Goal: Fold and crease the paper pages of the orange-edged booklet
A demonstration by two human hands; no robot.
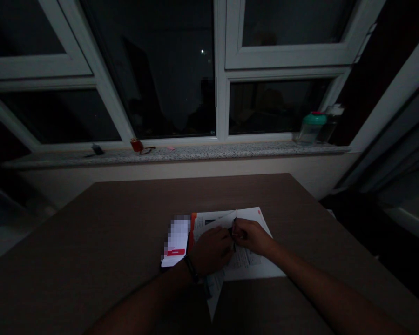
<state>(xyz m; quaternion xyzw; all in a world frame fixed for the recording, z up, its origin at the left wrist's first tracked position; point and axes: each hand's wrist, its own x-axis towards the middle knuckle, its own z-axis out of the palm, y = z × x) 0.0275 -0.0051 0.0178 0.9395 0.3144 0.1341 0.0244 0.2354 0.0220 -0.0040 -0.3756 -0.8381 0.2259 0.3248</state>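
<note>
The left hand (pixel 210 251) and the right hand (pixel 251 236) are coming together at their fingertips over a printed booklet (pixel 239 246) with a red-orange edge, both hands narrowed, and a thin dark item (pixel 233 231) is showing between them, though what each hand is gripping cannot be told. One pale page corner (pixel 223 219) is standing up by the hands. The booklet is lying on a brown table (pixel 91 242), just beside a phone (pixel 175 239) whose lit screen is blurred, leaving only a red band; no words are readable anywhere. A dark band (pixel 192 270) is circling the left wrist. Along the speckled stone windowsill (pixel 202 151) are sitting one green-lidded jar (pixel 311 128), one bottle (pixel 330 124), one small red item (pixel 137 145), one pink slip (pixel 171 148) and one small dark item (pixel 97 149).
</note>
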